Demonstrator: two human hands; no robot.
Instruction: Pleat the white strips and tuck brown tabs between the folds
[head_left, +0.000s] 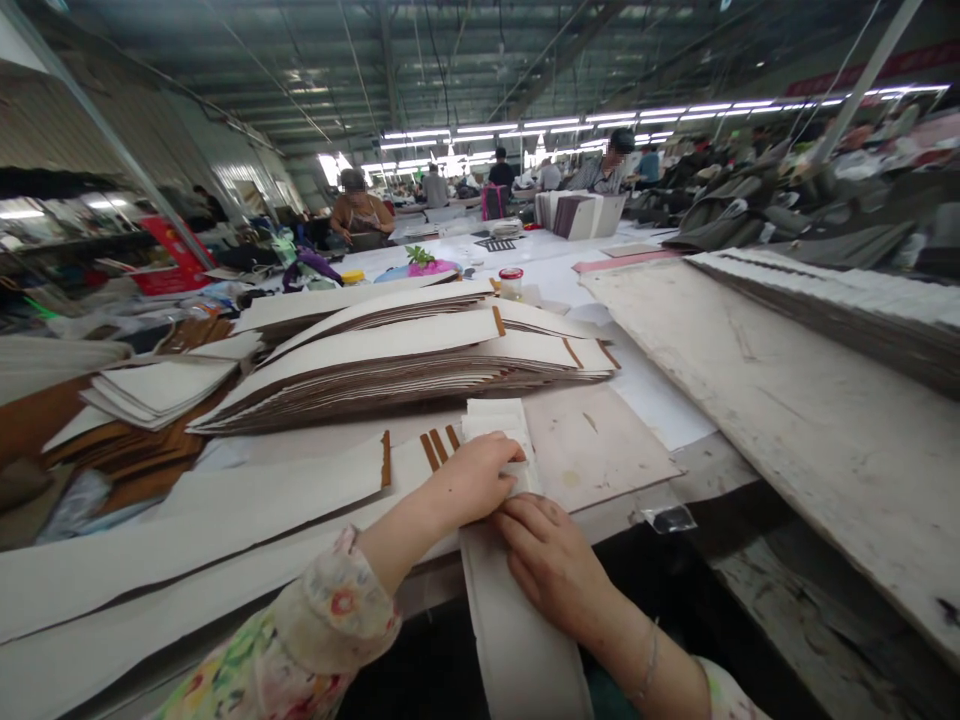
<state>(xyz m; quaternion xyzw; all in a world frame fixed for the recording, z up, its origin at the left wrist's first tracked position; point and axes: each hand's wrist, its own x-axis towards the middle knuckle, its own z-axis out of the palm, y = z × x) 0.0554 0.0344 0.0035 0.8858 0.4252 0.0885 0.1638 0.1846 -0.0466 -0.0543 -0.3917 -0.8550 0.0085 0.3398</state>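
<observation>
A long white strip of sheet material (521, 640) hangs over the table's near edge toward me. My left hand (487, 475) is closed at its upper end, fingers curled down where it meets a short stack of white pieces (495, 408). Just below and to the right, my right hand (551, 550) has its fingers together, gripping the same strip; the fingertips of both hands nearly meet and partly hide what is between them. Left of my hands lie overlapping white strips (285, 490) with brown end bands (435, 450).
Behind my hands rises a pile of curved white strips (390, 350) with dark undersides. A large pale board (720, 370) lies at the right, bearing a stack of pieces (840, 310). A red-lidded jar (511, 283) stands farther back. People (361, 212) work beyond the table.
</observation>
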